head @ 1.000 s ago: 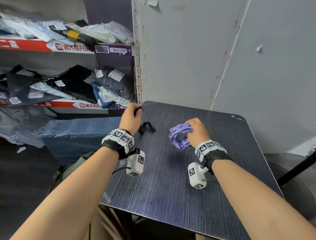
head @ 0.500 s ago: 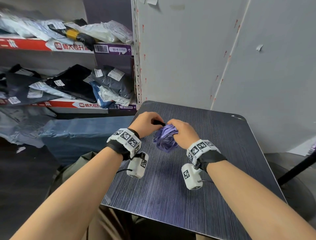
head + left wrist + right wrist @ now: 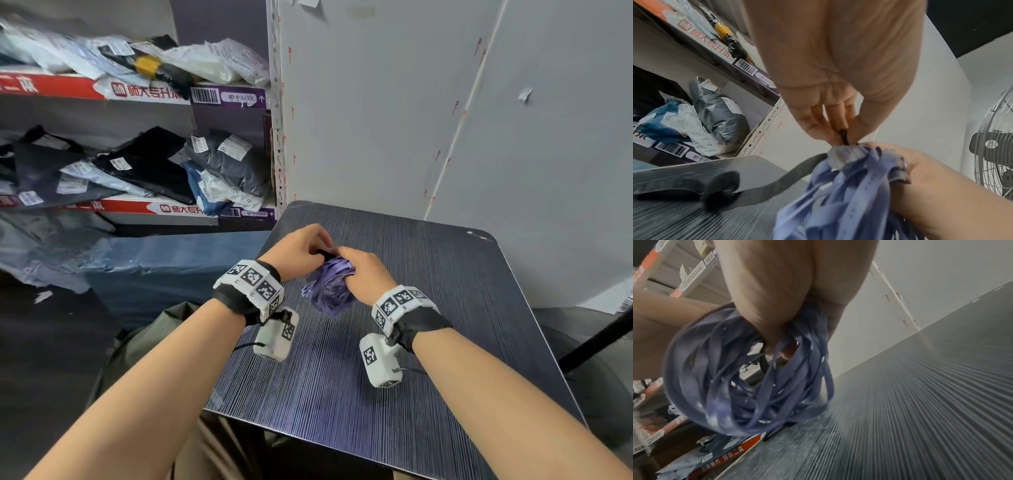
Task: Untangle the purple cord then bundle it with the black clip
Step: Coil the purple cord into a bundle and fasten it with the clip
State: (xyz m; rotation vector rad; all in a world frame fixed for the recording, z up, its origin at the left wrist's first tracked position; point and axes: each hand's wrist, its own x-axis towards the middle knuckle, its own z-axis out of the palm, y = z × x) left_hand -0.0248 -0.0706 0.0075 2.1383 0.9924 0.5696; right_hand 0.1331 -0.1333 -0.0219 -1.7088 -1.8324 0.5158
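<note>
Over the far-left part of the striped bench [image 3: 394, 377] — both hands meet, raised off the surface. Left hand [image 3: 297, 251]: grip pinched on one end of the black clip [image 3: 764, 181], a soft strap whose free length trails down onto the bench. Right hand [image 3: 364, 274]: fingers curled round the purple cord [image 3: 329, 287], gathered in loose flat loops that hang below the fist — just clear of the bench. Strap end meets the top of the coil.
</note>
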